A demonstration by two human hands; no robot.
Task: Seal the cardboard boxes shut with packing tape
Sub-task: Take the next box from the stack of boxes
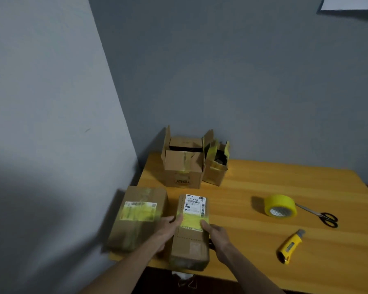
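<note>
With your left hand [170,228] and right hand [216,232] each clasping a side of the narrow box [190,245] at the table's [263,183] near edge, thumbs on its yellow tape strip [190,222], uneven pressing may wrinkle the strip, and a tug toward you could tip the box off.

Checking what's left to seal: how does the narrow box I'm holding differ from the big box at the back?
The narrow box lies flat, flaps closed, yellow tape across it; the big box stands upright, flaps open. The narrow box carries a white label; the big box shows printed letters. Both are brown cardboard.
</note>
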